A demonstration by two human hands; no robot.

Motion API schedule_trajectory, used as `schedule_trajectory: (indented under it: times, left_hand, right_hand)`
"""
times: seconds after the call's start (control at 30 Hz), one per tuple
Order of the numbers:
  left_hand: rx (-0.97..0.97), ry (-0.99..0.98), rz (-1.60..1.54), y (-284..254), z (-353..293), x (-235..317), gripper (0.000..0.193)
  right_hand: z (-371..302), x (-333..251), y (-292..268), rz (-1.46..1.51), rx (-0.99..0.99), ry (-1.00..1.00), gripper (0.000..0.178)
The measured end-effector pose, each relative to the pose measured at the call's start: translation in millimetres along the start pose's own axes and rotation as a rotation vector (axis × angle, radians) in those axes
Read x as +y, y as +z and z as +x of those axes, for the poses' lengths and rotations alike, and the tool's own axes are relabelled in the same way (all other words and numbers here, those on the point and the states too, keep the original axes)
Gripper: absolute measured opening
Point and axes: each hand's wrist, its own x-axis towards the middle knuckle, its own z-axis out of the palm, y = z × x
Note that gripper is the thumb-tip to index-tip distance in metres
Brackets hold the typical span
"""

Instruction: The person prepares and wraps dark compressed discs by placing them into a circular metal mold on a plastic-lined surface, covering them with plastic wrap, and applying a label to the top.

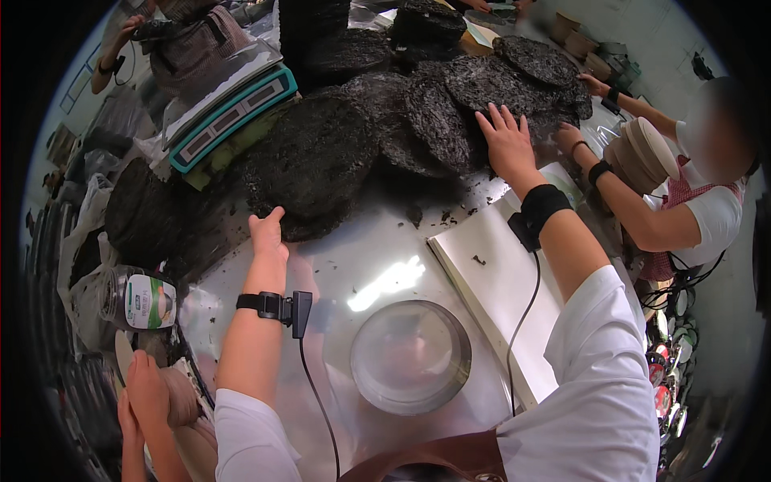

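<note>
Black, rough, flat round cakes, which look like dried seaweed, lie overlapping across the far part of a shiny metal table (321, 277). My left hand (269, 233) holds the near edge of the closest black round cake (313, 153), its thumb up and its other fingers partly hidden by the cake. Fingers spread, my right hand (507, 149) rests on another dark cake (490, 84) farther right. Dark crumbs lie on the metal between my arms. Near me stands a round metal ring or shallow pan (411, 357).
A teal-edged scale (233, 116) stands far left, a labelled clear jar (144, 299) below it. White card or board (490, 281) lies under my right arm. A co-worker's hands (572, 136) reach in from the right; another person's hands (148, 394) are at lower left. Cords hang from my wrists.
</note>
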Motion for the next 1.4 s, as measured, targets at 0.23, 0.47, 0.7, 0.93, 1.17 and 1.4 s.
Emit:
schedule_trajectory:
  times: [0.23,0.47,0.7,0.93,1.17,1.4]
  left_hand:
    - [-0.127,0.035,-0.075,-33.6,1.5,5.1,0.091]
    - [-0.184,-0.146,-0.317,-18.0,13.3,4.2,0.088]
    - [-0.013,-0.165,-0.227,40.2,-32.8,0.1,0.088]
    - [0.068,-0.042,-0.116,28.5,-0.6,-10.0,0.074]
    - [0.068,-0.086,0.065,63.1,-17.7,13.1,0.066]
    - [0.115,0.060,-0.164,37.4,-2.8,19.6,0.028]
  right_hand:
    - [-19.2,-98.5,-48.3,0.427,0.057,-0.305,0.094]
    - [3.8,-119.7,-21.3,0.107,0.196,-0.355,0.066]
    - [10.4,-85.1,-13.8,0.161,0.117,-0.316,0.060]
    - [13.7,-106.5,-19.2,0.137,0.120,-0.340,0.059]
    - [10.4,-96.5,-21.5,0.121,0.024,-0.271,0.069]
    - [-12.3,-88.9,-56.6,0.227,-0.090,-0.313,0.109]
